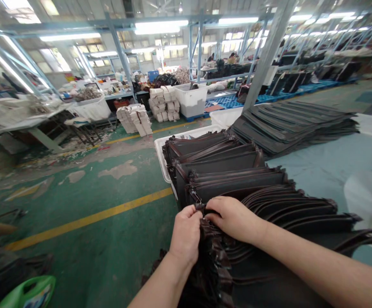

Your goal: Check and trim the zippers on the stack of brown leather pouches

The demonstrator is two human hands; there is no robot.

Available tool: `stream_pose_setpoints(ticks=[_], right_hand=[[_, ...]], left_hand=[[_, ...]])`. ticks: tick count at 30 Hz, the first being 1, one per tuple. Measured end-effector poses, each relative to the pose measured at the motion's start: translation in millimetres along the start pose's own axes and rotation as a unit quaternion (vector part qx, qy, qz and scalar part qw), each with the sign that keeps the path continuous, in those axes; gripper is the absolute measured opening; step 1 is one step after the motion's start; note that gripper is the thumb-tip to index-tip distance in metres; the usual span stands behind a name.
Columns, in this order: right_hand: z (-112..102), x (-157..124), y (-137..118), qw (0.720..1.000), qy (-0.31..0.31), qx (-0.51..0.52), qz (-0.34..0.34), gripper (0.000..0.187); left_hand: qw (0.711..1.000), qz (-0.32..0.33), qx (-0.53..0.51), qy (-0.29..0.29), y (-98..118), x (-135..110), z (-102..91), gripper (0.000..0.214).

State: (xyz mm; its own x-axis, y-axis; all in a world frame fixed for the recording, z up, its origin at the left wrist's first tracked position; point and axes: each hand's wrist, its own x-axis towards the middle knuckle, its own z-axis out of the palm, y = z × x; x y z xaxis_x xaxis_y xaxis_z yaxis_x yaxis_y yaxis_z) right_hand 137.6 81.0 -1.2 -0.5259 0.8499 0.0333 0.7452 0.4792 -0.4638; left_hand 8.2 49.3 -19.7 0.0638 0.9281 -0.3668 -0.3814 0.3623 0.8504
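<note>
A long row of black fabric panels with dark brown edging [231, 179] stands packed on edge in front of me. My left hand [186, 231] is closed at the near left corners of the panels, thumb and fingers pinching a dark corner piece [200, 206]. Right beside it, my right hand [232, 218] reaches in from the right, its fingertips pinched on the same corner piece. Fingers cover most of that piece. Below my hands, bunched dark strip ends [216, 256] hang along the panel edges.
A flat stack of black panels [295, 124] lies behind on a pale blue surface [327, 167]. White bins [190, 100] and bundled cream pieces [165, 105] stand across the green floor [109, 192]. A grey post [266, 55] rises beyond the stack. A green bottle [28, 293] is at lower left.
</note>
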Motion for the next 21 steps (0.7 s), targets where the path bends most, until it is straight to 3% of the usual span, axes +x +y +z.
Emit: stream_pose_setpoints(ticks=[4, 6, 8, 10, 16, 21], right_hand=[[-1.7, 5.0, 6.3, 0.988, 0.097, 0.093, 0.079, 0.018], [-2.4, 8.1, 6.1, 0.986, 0.140, 0.065, 0.057, 0.019], [-2.1, 11.7, 3.2, 0.991, 0.126, 0.034, -0.002, 0.017], [-0.8, 15.9, -0.8, 0.997, 0.077, 0.029, -0.015, 0.016], [4.2, 32.9, -2.0, 0.996, 0.020, 0.005, 0.083, 0.036], [7.8, 39.3, 10.8, 0.967, 0.052, 0.166, 0.189, 0.029]], left_hand=[[0.997, -0.016, -0.058, -0.039, -1.2, -4.0, -1.1, 0.021], [0.997, -0.013, -0.067, -0.045, -2.2, -4.6, -1.6, 0.020], [0.997, -0.007, -0.062, -0.045, -3.1, -4.5, -2.0, 0.020], [0.998, 0.004, -0.046, -0.043, -3.8, -4.3, -2.4, 0.021], [0.998, 0.007, -0.004, -0.057, -4.4, -6.8, -1.2, 0.018], [0.997, -0.010, -0.055, -0.061, 0.0, -8.4, 0.7, 0.020]])
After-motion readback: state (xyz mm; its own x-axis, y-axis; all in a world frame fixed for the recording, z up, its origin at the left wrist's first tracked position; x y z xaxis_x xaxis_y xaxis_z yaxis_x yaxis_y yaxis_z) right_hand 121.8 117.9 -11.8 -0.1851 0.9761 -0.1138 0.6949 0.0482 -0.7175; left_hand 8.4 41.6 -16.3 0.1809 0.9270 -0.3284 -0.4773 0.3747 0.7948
